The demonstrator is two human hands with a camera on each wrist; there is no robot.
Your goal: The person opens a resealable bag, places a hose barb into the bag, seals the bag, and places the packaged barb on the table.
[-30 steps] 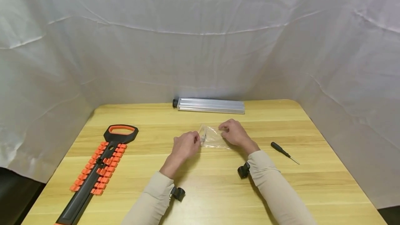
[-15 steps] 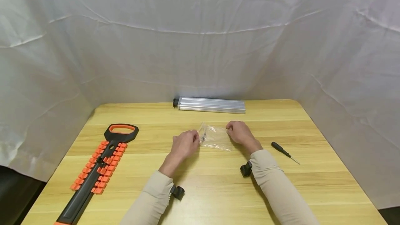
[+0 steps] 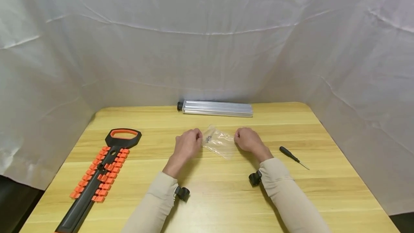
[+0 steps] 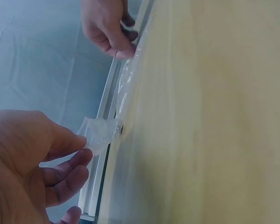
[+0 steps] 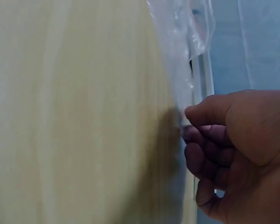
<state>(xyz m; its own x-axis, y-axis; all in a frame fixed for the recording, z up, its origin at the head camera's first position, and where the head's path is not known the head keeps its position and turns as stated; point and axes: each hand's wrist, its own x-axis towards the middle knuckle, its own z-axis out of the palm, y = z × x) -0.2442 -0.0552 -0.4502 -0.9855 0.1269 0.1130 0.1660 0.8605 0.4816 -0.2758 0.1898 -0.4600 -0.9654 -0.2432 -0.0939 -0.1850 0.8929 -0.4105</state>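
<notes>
A clear plastic bag [image 3: 223,143] lies stretched between both hands, close over the wooden table. Small dark metal pieces, seemingly hardware, [image 3: 208,139] are gathered near its left end. My left hand [image 3: 188,143] pinches the left edge of the bag; in the left wrist view, the bag's corner [image 4: 101,133] comes out between thumb and index finger. On the opposite side my right hand [image 3: 249,140] pinches the other edge between thumb and fingertips, with the other fingers curled, as the right wrist view shows along the bag's film [image 5: 175,51].
Behind the hands a silver aluminium profile [image 3: 217,108] with a black end lies along the table's back edge. A small black-handled screwdriver [image 3: 293,157] is on the right. To the left rests a black socket rack [image 3: 93,179] with orange clips. Pale curtains [image 3: 207,46] surround the table.
My right hand has moved right and now pinches the bag's edge. The bag has been turned a little, and my left hand has shifted slightly left and back with it.
</notes>
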